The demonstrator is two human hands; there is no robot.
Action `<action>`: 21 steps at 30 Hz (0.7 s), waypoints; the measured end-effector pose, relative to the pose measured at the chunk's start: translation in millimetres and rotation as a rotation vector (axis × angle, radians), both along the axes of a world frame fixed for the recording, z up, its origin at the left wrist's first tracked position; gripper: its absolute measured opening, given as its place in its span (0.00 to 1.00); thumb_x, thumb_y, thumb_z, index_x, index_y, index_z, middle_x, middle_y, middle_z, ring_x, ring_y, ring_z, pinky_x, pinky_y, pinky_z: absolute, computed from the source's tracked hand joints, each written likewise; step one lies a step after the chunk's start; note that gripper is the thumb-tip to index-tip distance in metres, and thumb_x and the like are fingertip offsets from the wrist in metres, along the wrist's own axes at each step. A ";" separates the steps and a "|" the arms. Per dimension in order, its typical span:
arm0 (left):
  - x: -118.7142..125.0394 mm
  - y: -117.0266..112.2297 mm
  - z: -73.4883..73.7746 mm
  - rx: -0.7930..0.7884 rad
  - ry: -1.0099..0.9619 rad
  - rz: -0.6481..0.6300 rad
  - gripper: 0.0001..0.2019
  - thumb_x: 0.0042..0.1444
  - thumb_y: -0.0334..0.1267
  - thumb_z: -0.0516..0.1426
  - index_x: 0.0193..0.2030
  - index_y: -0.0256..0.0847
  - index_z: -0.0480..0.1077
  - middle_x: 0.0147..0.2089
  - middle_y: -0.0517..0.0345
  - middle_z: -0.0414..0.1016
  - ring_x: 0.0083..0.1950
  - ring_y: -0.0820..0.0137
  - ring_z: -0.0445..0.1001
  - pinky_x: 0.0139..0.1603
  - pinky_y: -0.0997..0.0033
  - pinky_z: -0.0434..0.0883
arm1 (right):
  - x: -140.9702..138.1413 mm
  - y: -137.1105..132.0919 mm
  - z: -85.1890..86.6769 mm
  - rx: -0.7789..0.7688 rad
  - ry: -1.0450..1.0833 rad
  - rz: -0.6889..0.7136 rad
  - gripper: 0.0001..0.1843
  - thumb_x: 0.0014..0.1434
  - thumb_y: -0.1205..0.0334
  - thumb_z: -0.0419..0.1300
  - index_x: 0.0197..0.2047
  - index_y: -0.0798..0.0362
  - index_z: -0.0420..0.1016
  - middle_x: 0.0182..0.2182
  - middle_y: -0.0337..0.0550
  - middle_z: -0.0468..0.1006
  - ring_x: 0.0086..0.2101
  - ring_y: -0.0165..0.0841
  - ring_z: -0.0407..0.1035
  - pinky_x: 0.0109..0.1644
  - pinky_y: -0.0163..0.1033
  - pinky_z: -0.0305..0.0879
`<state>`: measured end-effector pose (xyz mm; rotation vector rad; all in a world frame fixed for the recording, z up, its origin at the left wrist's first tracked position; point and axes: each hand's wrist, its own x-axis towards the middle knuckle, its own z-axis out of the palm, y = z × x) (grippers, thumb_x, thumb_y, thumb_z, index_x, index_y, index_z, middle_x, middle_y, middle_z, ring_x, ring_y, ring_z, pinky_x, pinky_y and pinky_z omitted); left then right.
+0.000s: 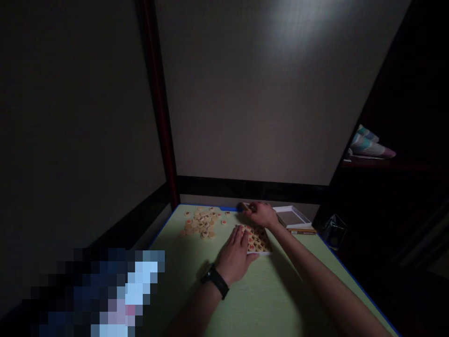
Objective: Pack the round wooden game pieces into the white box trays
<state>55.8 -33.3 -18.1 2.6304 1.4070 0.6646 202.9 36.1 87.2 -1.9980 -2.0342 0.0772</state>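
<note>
Pressing L hand (235, 255) flat, fingers together, on left edge of tray (260, 243) of discs, mid mat (266, 299); watch (215, 280) on wrist. Holding R hand (261, 214) past tray at far mat edge, fingers curled over sth small & dark; too dim to tell if clamped. Further out: loose discs (201, 221) piled far left, white box (292, 216) just right of R hand.

One head-worn view, tilted forward and down across table (273, 295) toward wall (263, 93); left hand (235, 252), right hand (261, 214) at arm's length.
</note>
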 end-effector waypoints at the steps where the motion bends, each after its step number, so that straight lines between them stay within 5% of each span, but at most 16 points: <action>1: 0.4 -0.4 0.8 -0.002 0.001 0.002 0.37 0.64 0.56 0.51 0.70 0.30 0.54 0.74 0.34 0.47 0.75 0.49 0.47 0.72 0.49 0.57 | -2.8 3.8 -5.0 -0.007 -0.004 0.001 0.28 0.59 0.41 0.57 0.54 0.50 0.77 0.51 0.55 0.79 0.54 0.55 0.67 0.53 0.57 0.63; 9: 1.6 -1.5 4.0 -0.031 -0.021 0.003 0.36 0.64 0.55 0.51 0.70 0.29 0.54 0.74 0.32 0.46 0.75 0.48 0.46 0.72 0.46 0.55 | 12.0 4.8 -33.4 -0.037 -0.015 0.012 0.28 0.55 0.43 0.61 0.56 0.48 0.75 0.55 0.53 0.76 0.57 0.52 0.66 0.55 0.57 0.62; 17: -0.7 -2.2 5.0 -0.072 -0.025 0.032 0.37 0.63 0.57 0.51 0.71 0.33 0.53 0.75 0.31 0.41 0.75 0.44 0.45 0.71 0.42 0.53 | 18.1 3.2 -38.3 0.108 0.083 0.088 0.17 0.59 0.51 0.61 0.46 0.51 0.80 0.49 0.51 0.81 0.56 0.46 0.68 0.60 0.47 0.60; 21: -2.3 -1.5 3.6 -0.071 -0.009 0.044 0.38 0.62 0.59 0.51 0.71 0.36 0.52 0.74 0.31 0.45 0.74 0.42 0.46 0.70 0.37 0.52 | 20.1 -20.0 -50.0 0.220 0.195 0.069 0.19 0.66 0.55 0.49 0.50 0.53 0.78 0.51 0.50 0.79 0.55 0.42 0.69 0.60 0.43 0.61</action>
